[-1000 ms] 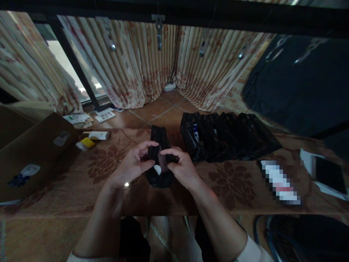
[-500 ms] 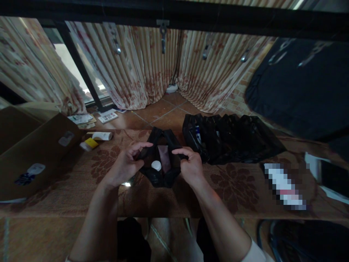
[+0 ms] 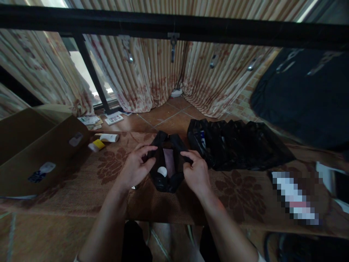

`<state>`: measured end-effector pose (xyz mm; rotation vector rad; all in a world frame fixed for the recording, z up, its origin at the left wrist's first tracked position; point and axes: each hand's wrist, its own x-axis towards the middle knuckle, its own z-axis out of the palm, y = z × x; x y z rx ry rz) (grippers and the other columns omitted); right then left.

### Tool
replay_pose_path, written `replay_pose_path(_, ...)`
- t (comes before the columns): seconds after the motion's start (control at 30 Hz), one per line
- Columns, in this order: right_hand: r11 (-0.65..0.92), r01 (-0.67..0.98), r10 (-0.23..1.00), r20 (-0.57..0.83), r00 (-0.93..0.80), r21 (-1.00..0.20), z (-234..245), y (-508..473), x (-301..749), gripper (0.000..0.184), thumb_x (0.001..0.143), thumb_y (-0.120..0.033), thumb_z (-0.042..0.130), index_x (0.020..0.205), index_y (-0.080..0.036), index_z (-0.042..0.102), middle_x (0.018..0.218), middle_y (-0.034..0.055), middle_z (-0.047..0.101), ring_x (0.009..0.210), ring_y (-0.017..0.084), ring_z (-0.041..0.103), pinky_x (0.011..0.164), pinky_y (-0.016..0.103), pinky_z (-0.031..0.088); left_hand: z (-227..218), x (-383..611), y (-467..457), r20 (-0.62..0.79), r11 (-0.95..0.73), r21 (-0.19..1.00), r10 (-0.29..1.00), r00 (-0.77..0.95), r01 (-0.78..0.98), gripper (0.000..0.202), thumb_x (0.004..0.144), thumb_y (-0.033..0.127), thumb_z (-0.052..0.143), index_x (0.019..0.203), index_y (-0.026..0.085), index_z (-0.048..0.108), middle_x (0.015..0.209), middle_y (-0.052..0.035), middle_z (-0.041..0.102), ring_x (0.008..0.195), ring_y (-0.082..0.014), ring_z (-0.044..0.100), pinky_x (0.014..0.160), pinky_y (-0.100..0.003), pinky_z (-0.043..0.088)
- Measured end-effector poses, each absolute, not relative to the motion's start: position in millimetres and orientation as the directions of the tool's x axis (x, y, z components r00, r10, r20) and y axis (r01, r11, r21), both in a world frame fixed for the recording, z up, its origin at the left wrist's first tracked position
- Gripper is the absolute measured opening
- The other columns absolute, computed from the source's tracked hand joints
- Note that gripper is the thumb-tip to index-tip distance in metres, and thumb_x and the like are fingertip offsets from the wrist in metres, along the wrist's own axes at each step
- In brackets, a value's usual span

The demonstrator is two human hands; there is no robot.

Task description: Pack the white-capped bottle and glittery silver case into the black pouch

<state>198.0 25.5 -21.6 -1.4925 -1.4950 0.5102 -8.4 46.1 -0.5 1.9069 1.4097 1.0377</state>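
Observation:
A black bag (image 3: 167, 185) stands in front of me on the cloth-covered table, its mouth spread. Inside it I see a round white lid (image 3: 162, 171) and, beside that, a slim mauve tube or packet (image 3: 169, 162). My left hand (image 3: 137, 165) grips the bag's left side between thumb and index finger. On the opposite side my right hand (image 3: 196, 170) pinches the rim, its other fingers curled in. A small shiny thing lies partly hidden under my left hand.
Several black bags (image 3: 240, 145) stand in a row at the right. A cardboard box (image 3: 60, 153) is at the left, near a white tube (image 3: 109, 138) and a yellow-and-white item (image 3: 98, 144). A blurred-out object (image 3: 296, 198) and a dark phone-like thing (image 3: 342, 185) lie far right.
The whole view has shifted slightly, so things appear lower and further right. Both sides of the bag have drawn a little closer together, with my hands still on them.

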Motion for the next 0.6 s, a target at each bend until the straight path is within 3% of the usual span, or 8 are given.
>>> replay_pose_path(0.1,0.172,0.526,0.948,0.284,0.140,-0.833,-19.6,24.3,195.6,0.038,0.073,-0.008,0.048,0.101,-0.019,0.072,0.109,0.0090,0.068,0.105,0.025,0.064,0.098,0.042,0.049,0.0,-2.7,44.0,0.268,-0.326,0.798,0.945,0.185,0.508,0.032,0.085,0.034,0.062,0.113,0.022,0.069,0.120,-0.0078,0.058,0.105,-0.0214,0.060,0.081,-0.031,0.050)
replay_pose_path(0.23,0.193,0.509,0.951,0.288,0.114,-0.839,-17.6,22.9,192.6,0.030,0.079,-0.014,0.053,0.102,-0.020,0.071,0.110,0.0098,0.067,0.106,0.026,0.062,0.098,0.044,0.048,-1.2,-0.4,43.1,0.324,-0.379,0.787,0.926,0.197,0.487,0.035,0.086,0.041,0.065,0.117,0.024,0.068,0.136,-0.0084,0.051,0.128,-0.0245,0.050,0.104,-0.037,0.043)
replay_pose_path(0.37,0.219,0.486,0.950,0.298,0.092,-0.846,-18.2,21.3,190.9,0.024,0.083,-0.021,0.057,0.103,-0.022,0.071,0.114,0.0098,0.064,0.110,0.026,0.061,0.099,0.045,0.047,-0.9,-1.5,45.0,0.380,-0.410,0.778,0.911,0.162,0.476,0.038,0.089,0.044,0.061,0.121,0.024,0.066,0.135,-0.0087,0.053,0.131,-0.0242,0.049,0.112,-0.041,0.037)
replay_pose_path(0.47,0.226,0.447,0.949,0.300,0.101,-0.866,-18.9,20.4,190.3,0.022,0.086,-0.026,0.060,0.103,-0.023,0.072,0.123,0.0108,0.060,0.114,0.026,0.059,0.101,0.045,0.046,-5.7,-10.7,50.4,0.357,-0.336,0.800,0.933,0.057,0.497,0.042,0.089,0.047,0.058,0.121,0.021,0.065,0.126,-0.0102,0.062,0.117,-0.0243,0.059,0.102,-0.039,0.045)
replay_pose_path(0.6,0.283,0.382,0.926,0.354,0.128,-0.880,-18.6,20.4,190.2,0.020,0.087,-0.031,0.062,0.103,-0.024,0.073,0.128,0.0094,0.057,0.119,0.025,0.057,0.104,0.043,0.044,-20.4,-39.4,58.1,0.172,-0.100,0.810,0.982,-0.072,0.578,0.050,0.085,0.052,0.059,0.118,0.016,0.065,0.102,-0.0105,0.072,0.085,-0.0236,0.068,0.078,-0.035,0.053)
